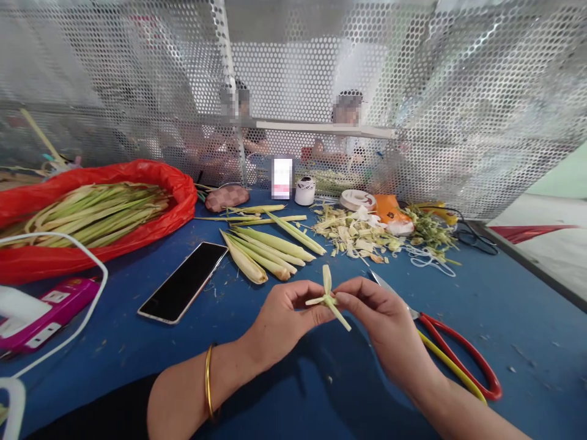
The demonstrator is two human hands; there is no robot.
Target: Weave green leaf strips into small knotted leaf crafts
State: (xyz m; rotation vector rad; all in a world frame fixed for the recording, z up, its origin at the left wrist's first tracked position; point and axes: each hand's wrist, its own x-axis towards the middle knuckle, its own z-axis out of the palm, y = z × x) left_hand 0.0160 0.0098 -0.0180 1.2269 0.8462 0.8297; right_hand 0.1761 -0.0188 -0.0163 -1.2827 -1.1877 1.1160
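Pale green leaf strips [327,282], crossed into a small knot with several ends sticking out, are pinched between my two hands above the blue table. My left hand [293,311] grips the knot from the left, thumb below and fingers behind. From the right, my right hand [376,311] holds it with thumb and forefinger. Just beyond my hands lies a fan of pale green husk-like leaves [270,247]. Scissors [452,348] with red and yellow handles rest beside my right hand, their blades partly hidden behind it.
A dark phone [183,282] lies to the left. Past it are a red bag [178,183] of long leaves and a magenta power strip [59,311] with a white cable. Leaf scraps [353,232], a tape roll [358,200] and a white jar [305,191] sit before a perforated metal screen [293,73].
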